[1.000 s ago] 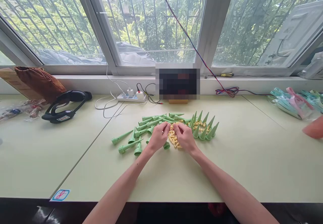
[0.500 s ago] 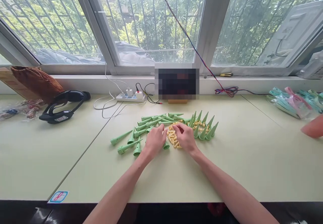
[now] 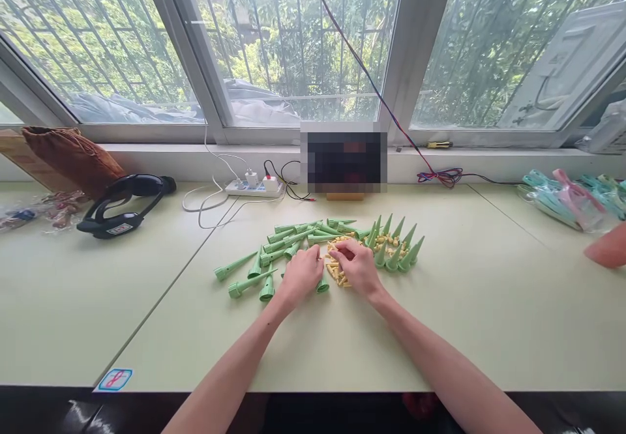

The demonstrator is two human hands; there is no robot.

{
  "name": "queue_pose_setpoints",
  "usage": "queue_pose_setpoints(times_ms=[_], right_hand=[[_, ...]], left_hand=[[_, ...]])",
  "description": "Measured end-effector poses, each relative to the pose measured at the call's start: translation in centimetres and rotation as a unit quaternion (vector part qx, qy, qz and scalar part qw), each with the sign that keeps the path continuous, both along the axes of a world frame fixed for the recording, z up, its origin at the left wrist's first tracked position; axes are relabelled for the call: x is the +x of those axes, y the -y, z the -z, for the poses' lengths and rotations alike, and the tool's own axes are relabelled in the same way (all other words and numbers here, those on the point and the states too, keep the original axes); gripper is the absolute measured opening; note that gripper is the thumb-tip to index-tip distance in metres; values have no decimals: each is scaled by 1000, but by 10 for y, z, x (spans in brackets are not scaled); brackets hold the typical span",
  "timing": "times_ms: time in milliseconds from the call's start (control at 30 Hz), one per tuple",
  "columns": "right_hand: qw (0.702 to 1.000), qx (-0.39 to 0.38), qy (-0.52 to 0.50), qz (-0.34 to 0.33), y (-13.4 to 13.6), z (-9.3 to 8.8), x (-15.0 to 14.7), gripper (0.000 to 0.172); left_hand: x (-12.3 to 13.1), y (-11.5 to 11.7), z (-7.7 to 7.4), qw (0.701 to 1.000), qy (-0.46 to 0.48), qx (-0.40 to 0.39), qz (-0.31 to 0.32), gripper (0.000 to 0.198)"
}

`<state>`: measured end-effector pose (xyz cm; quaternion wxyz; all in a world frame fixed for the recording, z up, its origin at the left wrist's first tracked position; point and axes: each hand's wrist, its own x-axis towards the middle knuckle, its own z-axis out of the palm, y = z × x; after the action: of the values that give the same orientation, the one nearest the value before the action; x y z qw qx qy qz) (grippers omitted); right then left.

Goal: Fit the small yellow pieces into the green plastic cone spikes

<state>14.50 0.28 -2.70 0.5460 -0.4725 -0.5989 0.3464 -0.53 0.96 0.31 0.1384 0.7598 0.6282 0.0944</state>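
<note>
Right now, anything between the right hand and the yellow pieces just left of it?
Nothing visible: the right hand is at the edge of those yellow pieces. The upright green cones stand on its other side; the left hand is across the pile.

A brown drawstring pouch (image 3: pixel 73 160) lies at the far left of a pale green bench (image 3: pixel 489 317), near a black headset (image 3: pixel 104 227) and plastic-wrapped items (image 3: pixel 63 214). A white power strip (image 3: pixel 254 191) sits toward the far edge, left of a pixelated dark panel (image 3: pixel 345 160). A red-and-blue cable (image 3: pixel 362 67) slants past barred windows (image 3: pixel 303 43) backed by greenery. A yellow-and-black tool (image 3: pixel 439 144) rests on the sill (image 3: pixel 171 161). Teal and pink pieces (image 3: pixel 572 199) in clear plastic lie far right; a marked label (image 3: pixel 115 380) sits near left.
</note>
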Motion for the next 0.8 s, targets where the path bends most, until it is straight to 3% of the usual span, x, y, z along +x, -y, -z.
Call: queue_pose_setpoints(times_ms=[500, 800], right_hand=[[998, 13, -18, -64, 1, 0, -2, 24], [998, 36, -11, -52, 1, 1, -2, 21]], left_hand=[[-5, -4, -1, 997, 79, -10, -1, 13], [-4, -6, -4, 988, 149, 43, 7, 12]])
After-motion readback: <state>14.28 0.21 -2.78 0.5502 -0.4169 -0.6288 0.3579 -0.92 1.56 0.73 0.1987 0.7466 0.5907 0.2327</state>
